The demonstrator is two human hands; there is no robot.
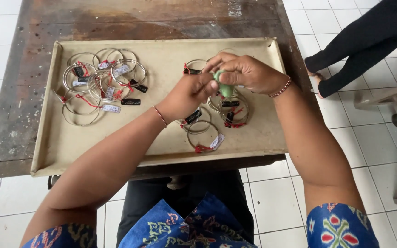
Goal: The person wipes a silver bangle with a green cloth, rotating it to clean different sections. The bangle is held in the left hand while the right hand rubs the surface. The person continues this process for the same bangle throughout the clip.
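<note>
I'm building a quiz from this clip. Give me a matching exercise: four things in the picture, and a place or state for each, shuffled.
Things
1. green cloth
2. pile of tagged bangles
3. single bangle with a red tie
4. tray

Places or states
A. lies on the worn wooden table
B. pinched between the left hand and the right hand
C. heaped in the tray's far left part
D. alone near the tray's near edge

Pairs: 1-B, 2-C, 3-D, 4-A

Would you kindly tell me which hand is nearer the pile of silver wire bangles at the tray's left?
Left. The left hand sits closer to the bangle pile; the right hand is farther right.
</note>
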